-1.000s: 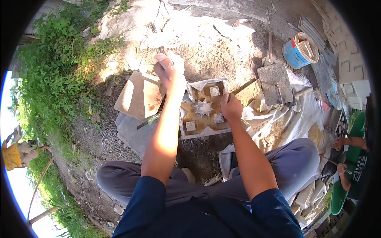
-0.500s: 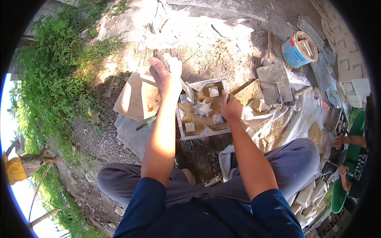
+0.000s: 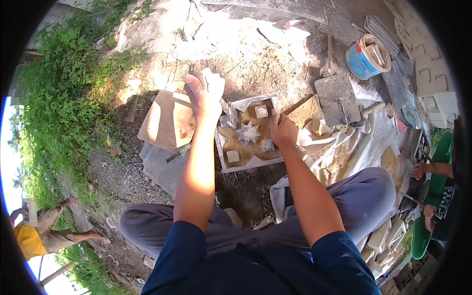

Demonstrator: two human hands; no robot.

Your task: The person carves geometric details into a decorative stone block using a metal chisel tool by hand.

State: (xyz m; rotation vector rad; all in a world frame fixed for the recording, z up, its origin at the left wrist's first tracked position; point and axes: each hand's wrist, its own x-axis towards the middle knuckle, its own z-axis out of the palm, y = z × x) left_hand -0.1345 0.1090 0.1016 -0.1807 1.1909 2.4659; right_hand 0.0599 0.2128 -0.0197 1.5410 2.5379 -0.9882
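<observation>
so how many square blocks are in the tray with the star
4 in the tray: far-left block, far-right block, near-left block and near-right block. The far-left one looks partly hidden.

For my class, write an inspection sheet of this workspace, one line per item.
Surface: bare, rough ground, partly sunlit.
Job's things: tray containing a star and four square blocks.
Clutter: board, bucket and crumpled sheet around the tray.
Hands: left hand near the tray's far left corner, grip unclear; right hand at its right edge.
Cables: nothing seen.
Surroundings: plants and one person at left; another person at right.
</observation>
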